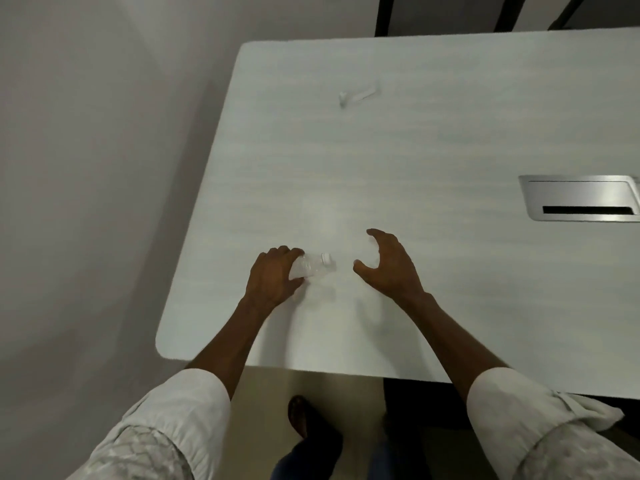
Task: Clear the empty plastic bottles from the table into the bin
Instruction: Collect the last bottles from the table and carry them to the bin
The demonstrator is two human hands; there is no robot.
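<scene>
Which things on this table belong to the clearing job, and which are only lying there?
Belong to the job:
- clear bottle, gripped by the left hand
- second clear bottle, lying far across the table

Only there:
- metal cable hatch
- chair legs

**Hidden, cropped, unclear**

Clear plastic bottle: base end covered by the left hand; its clear body is faint against the pale table. Far clear item on the tabletop: blurred, too faint to identify. Silver cable hatch and the table run off the right edge. Dark legs cropped at the top edge. Foot under the table edge is dim and unclear.
</scene>
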